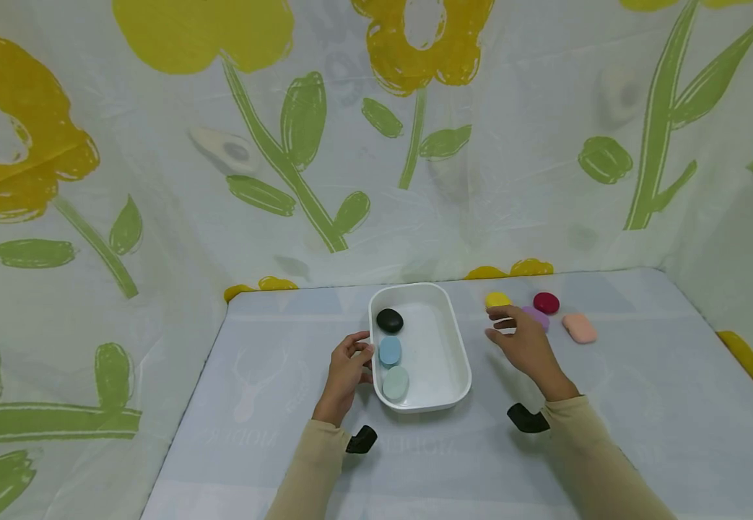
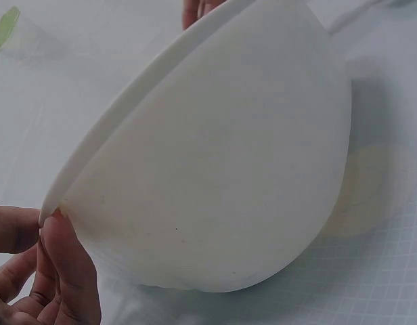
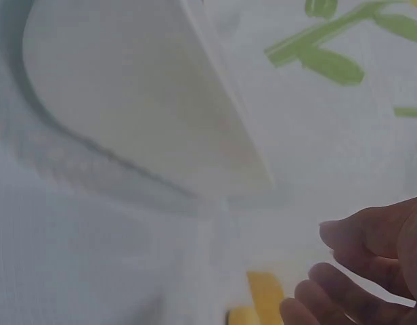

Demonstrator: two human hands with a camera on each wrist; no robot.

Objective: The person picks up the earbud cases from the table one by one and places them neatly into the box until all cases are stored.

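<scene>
A white rectangular tray (image 1: pixel 437 339) with rounded corners stands on the table, its long side toward my left hand (image 1: pixel 345 372). That hand pinches the tray's left rim between thumb and fingers, as the left wrist view also shows at the rim (image 2: pixel 93 139). Along the tray's left side lie a black oval piece (image 1: pixel 390 321), a light blue one (image 1: pixel 390 351) and a pale green one (image 1: pixel 395 383). Right of the tray, my right hand (image 1: pixel 524 345) hovers with loosely bent, parted fingers, nothing between them. It is nearest a yellow piece (image 1: pixel 497 300) and a purple piece (image 1: pixel 537 318), partly hidden behind it.
Beyond the right hand lie a dark red oval piece (image 1: pixel 546 302) and a peach rounded-square piece (image 1: pixel 580 328). A pale cloth (image 1: pixel 649 404) covers the table. Flower-printed sheets (image 1: pixel 519 195) hang at the back and both sides.
</scene>
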